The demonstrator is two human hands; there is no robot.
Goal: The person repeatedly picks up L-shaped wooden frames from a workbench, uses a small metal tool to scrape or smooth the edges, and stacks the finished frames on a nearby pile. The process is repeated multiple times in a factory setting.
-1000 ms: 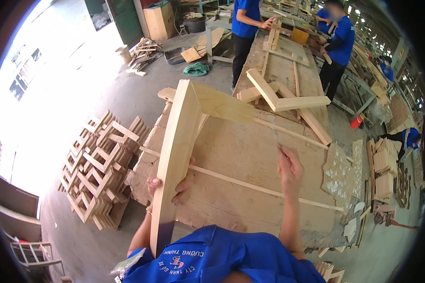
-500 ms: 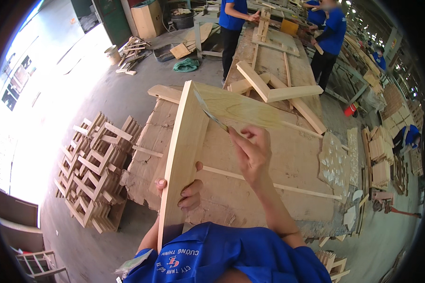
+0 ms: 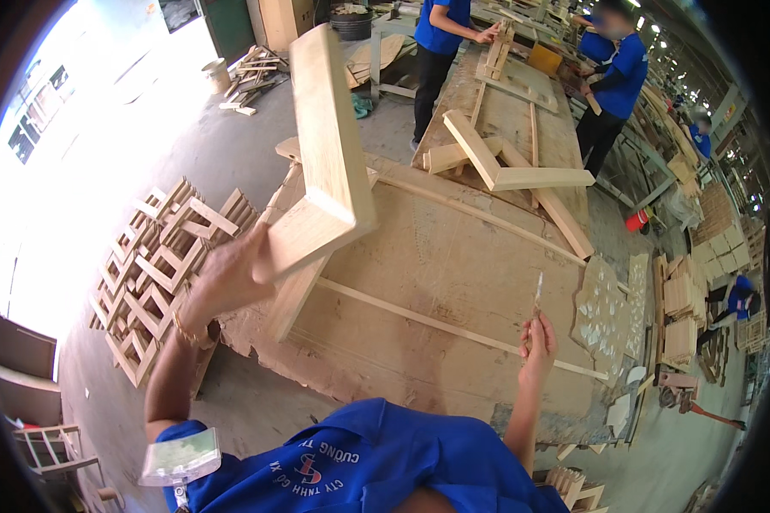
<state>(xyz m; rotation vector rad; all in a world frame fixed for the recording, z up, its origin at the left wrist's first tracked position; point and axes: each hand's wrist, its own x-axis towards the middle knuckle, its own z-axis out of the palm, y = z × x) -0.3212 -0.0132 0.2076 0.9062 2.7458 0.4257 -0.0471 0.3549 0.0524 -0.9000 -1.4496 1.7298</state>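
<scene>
My left hand (image 3: 227,278), at the left, is closed on the lower arm of a pale L-shaped wooden frame piece (image 3: 329,145). The piece is raised over the table's left part, its longer arm pointing up and away. My right hand (image 3: 536,349) pinches a thin putty knife (image 3: 538,291) over the right of the table, its blade up with something whitish on it. Beneath the raised piece, another wooden piece (image 3: 298,295) rests on the cardboard-covered table (image 3: 428,333).
Stacked L-shaped wooden frames (image 3: 158,282) stand on the floor at left. Several wooden pieces (image 3: 543,177) lie at the table's far end. A board with white smears (image 3: 603,303) is at the right edge. Co-workers in blue shirts (image 3: 622,64) stand beyond.
My left hand has swung the frame piece up and leftward, turning it over. My right hand with the putty knife has moved away from the wood, to the right and nearer me.
</scene>
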